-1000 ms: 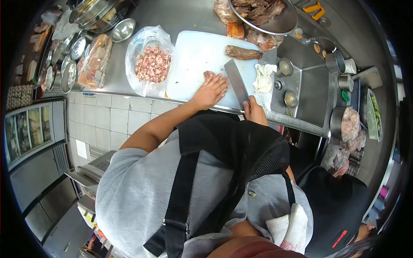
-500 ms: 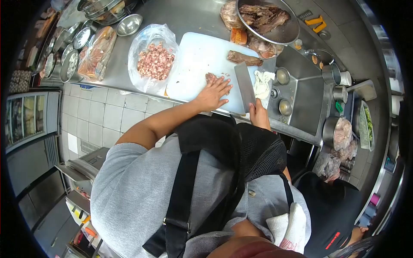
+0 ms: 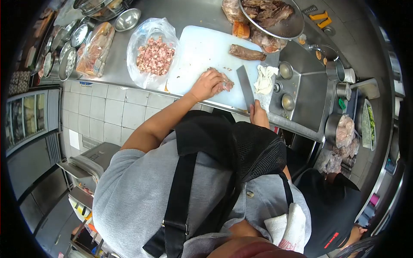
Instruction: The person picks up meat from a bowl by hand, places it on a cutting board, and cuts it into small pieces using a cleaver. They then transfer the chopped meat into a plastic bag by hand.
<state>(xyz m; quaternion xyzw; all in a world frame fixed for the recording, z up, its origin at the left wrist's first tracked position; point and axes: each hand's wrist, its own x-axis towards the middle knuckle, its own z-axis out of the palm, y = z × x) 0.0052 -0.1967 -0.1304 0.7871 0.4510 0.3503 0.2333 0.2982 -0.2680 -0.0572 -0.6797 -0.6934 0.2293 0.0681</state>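
Note:
My right hand (image 3: 259,115) is wrapped round the handle of a cleaver (image 3: 245,85); its broad blade stands upright over the right side of the white cutting board (image 3: 195,47). With fingers curled and bunched, my left hand (image 3: 207,87) grips a cut piece of meat (image 3: 226,83) near the board's front edge. The fingers partly hide that meat. Small bits lie just behind it. A longer brown chunk of meat (image 3: 247,52) rests at the board's back right. Diced pink meat (image 3: 155,56) fills a clear plastic bag (image 3: 137,77) left of the board.
A crumpled white cloth (image 3: 266,79) lies right of the board, beside the sink (image 3: 307,94). Behind stands a large bowl of dark meat (image 3: 269,17). Bagged meat (image 3: 95,51) and metal bowls (image 3: 127,19) are at left. A person in black (image 3: 329,206) is at lower right.
My left hand has gone from lying flat with spread fingers to curling over the meat, which now shows more to its right. The cleaver stays in my right hand, its blade turned more edge-on.

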